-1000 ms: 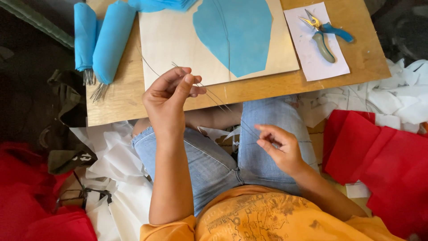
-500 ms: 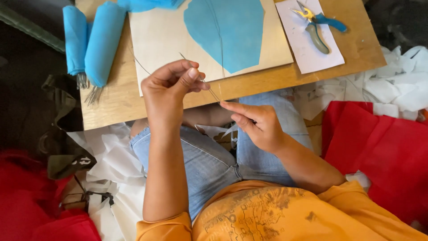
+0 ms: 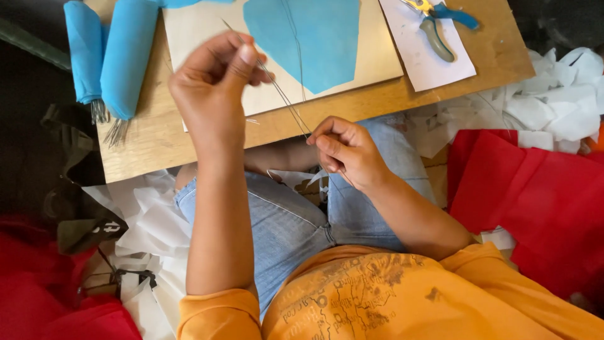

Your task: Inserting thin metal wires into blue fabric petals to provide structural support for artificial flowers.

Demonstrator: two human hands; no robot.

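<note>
The left hand is raised over the near edge of the wooden tabletop, its thumb and forefinger pinched on the upper end of a thin wire. The wire runs down and to the right from that pinch to the right hand, which sits lower, just off the tabletop's near edge above the lap in blue jeans. The right hand's fingers are curled and closed on the wire's lower end, so the strand is stretched between the two hands.

On the tabletop, beyond the hands, lies a pale card sheet with a blue paper shape on it. At the far left are two blue paper rolls with wire ends sticking out of their near ends. At the far right, pliers with blue and grey handles rest on a white sheet.

Red fabric lies at the right and lower left, and crumpled white paper is scattered on the floor around the legs.
</note>
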